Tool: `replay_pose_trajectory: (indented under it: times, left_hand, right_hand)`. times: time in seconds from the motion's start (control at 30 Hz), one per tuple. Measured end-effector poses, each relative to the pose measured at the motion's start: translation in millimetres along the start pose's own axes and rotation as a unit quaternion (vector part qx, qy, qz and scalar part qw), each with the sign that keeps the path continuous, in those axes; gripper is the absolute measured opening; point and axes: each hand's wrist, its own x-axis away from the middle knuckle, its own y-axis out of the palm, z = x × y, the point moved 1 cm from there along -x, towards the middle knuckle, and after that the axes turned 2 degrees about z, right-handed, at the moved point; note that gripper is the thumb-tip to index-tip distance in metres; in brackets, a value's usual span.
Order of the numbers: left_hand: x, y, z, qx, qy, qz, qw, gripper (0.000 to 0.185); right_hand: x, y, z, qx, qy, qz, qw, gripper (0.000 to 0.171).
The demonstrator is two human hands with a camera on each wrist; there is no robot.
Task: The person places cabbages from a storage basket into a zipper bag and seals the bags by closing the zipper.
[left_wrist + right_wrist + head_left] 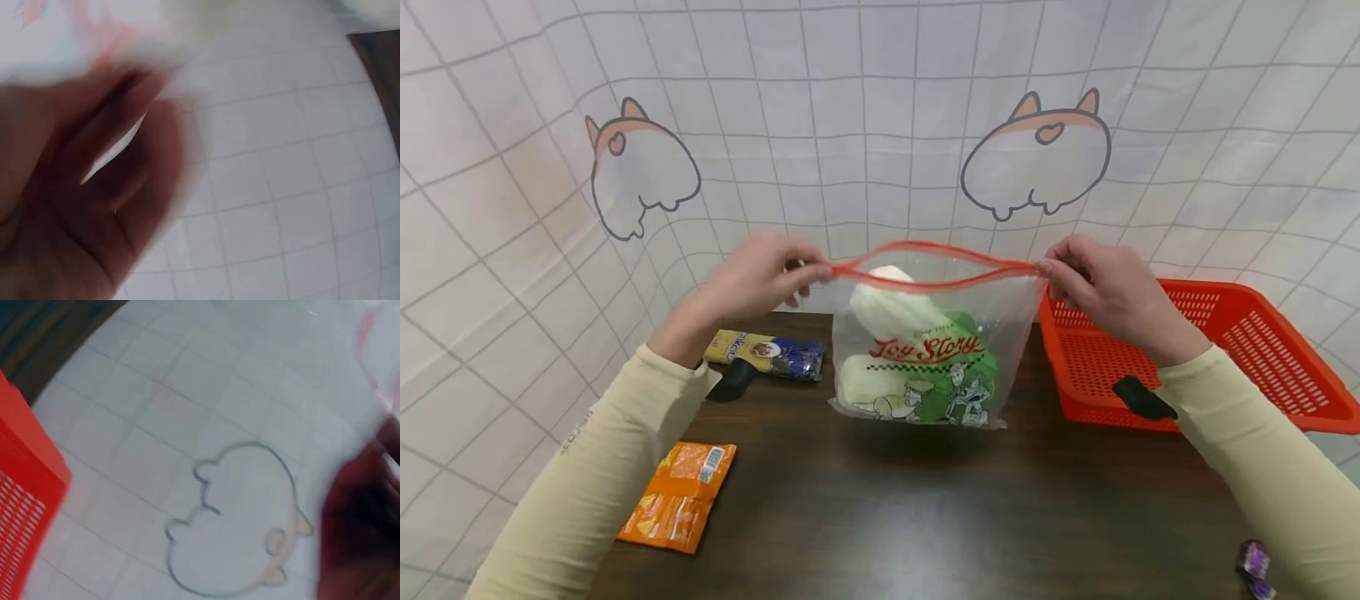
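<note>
A clear zip bag (925, 350) printed "Toy Story", with a red zip strip (932, 265) along its mouth, hangs above the dark table (925, 508). Inside it sit white and green items (917, 358). My left hand (760, 279) pinches the left end of the zip strip, and my right hand (1105, 287) pinches the right end. The mouth is stretched between them and stands slightly apart. The left wrist view shows only my blurred palm (81, 206); the right wrist view shows a blurred edge of my hand (362, 519).
A red plastic basket (1240, 350) sits at the right of the table, also seen in the right wrist view as the basket (25, 506). An orange snack packet (681, 496) and a yellow-blue packet (767, 352) lie at the left. A small purple wrapper (1255, 562) is at the lower right. A gridded cloth (880, 125) hangs behind.
</note>
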Motion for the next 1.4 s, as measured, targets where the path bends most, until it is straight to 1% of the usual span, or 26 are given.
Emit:
replay_pose_trajectory:
  times: [0.03, 0.07, 0.1, 0.13, 0.17, 0.2, 0.23, 0.3, 0.33, 0.43, 0.5, 0.6, 0.67, 0.7, 0.8, 0.87, 0.97, 1.1, 1.23, 1.33, 1.4]
  left_hand:
    - [0.7, -0.3, 1.7, -0.015, 0.001, 0.011, 0.9998, 0.019]
    - [0.8, -0.3, 2.7, -0.038, 0.006, 0.008, 0.9992, 0.018]
    - [0.8, 0.0, 4.4, -0.063, 0.011, -0.006, 0.9979, 0.017]
    - [0.7, 0.9, 6.2, -0.085, 0.014, -0.012, 0.9962, 0.017]
    - [0.3, 2.1, 7.8, -0.099, 0.010, -0.005, 0.9950, 0.017]
    - [-0.2, 3.8, 8.8, -0.110, 0.005, 0.002, 0.9939, 0.018]
    - [-0.7, 5.4, 9.2, -0.118, 0.004, 0.000, 0.9930, 0.018]
    - [-0.7, 8.4, 9.1, -0.124, -0.003, -0.015, 0.9921, 0.018]
    - [-0.3, 9.6, 8.4, -0.125, -0.003, -0.013, 0.9921, 0.018]
    - [0.6, 10.7, 6.2, -0.114, -0.014, -0.014, 0.9933, 0.018]
    - [0.7, 10.4, 5.2, -0.118, -0.013, -0.013, 0.9929, 0.018]
    - [1.1, 10.2, 4.6, -0.116, -0.018, -0.002, 0.9931, 0.019]
    - [0.7, 11.1, 3.3, -0.119, -0.013, -0.005, 0.9928, 0.019]
    - [0.6, 12.0, 2.2, -0.118, -0.017, -0.008, 0.9929, 0.019]
    - [0.4, 14.0, -2.8, -0.098, -0.021, -0.011, 0.9949, 0.019]
    - [1.1, 15.1, -6.6, -0.082, -0.029, -0.016, 0.9961, 0.019]
    - [3.4, 15.4, -11.5, -0.058, -0.041, -0.012, 0.9974, 0.020]
    - [5.4, 17.4, -15.1, -0.044, -0.045, -0.015, 0.9979, 0.020]
    - [5.0, 21.8, -17.8, -0.023, -0.056, -0.015, 0.9980, 0.021]
    - [4.7, 25.4, -20.7, -0.003, -0.068, -0.008, 0.9976, 0.021]
    - [4.2, 27.6, -22.9, 0.006, -0.075, -0.003, 0.9972, 0.021]
  right_hand:
    - [-1, -1, -1, 0.000, 0.004, -0.009, 1.000, 0.013]
    - [-1, -3, -1, 0.000, 0.006, -0.021, 1.000, 0.014]
    - [-2, -5, -1, -0.001, 0.008, -0.041, 0.999, 0.014]
    - [-3, -6, -1, 0.002, 0.011, -0.059, 0.998, 0.014]
    - [-4, -7, -1, 0.005, 0.010, -0.064, 0.998, 0.013]
    - [-4, -8, -1, 0.006, 0.011, -0.061, 0.998, 0.013]
    - [-5, -8, -1, 0.003, 0.013, -0.062, 0.998, 0.014]
    - [-5, -8, 0, 0.005, 0.016, -0.074, 0.997, 0.014]
    - [-5, -8, 1, 0.008, 0.017, -0.074, 0.997, 0.014]
    - [-3, -6, 3, 0.003, 0.030, -0.063, 0.998, 0.015]
    - [-2, -6, 4, 0.002, 0.032, -0.071, 0.997, 0.014]
    - [-1, -4, 5, -0.002, 0.040, -0.072, 0.997, 0.014]
    - [0, -4, 5, -0.002, 0.039, -0.078, 0.996, 0.013]
    - [1, -3, 5, -0.002, 0.039, -0.082, 0.996, 0.012]
    - [3, -1, 4, -0.009, 0.041, -0.081, 0.996, 0.012]
    - [4, 1, 3, -0.016, 0.045, -0.079, 0.996, 0.013]
    - [5, 2, 4, -0.030, 0.051, -0.072, 0.996, 0.014]
    - [5, 5, 6, -0.043, 0.053, -0.075, 0.995, 0.013]
    - [7, 10, 9, -0.084, 0.072, -0.078, 0.991, 0.015]
    - [8, 13, 11, -0.117, 0.062, -0.077, 0.988, 0.016]
    - [10, 15, 12, -0.122, 0.055, -0.071, 0.988, 0.015]
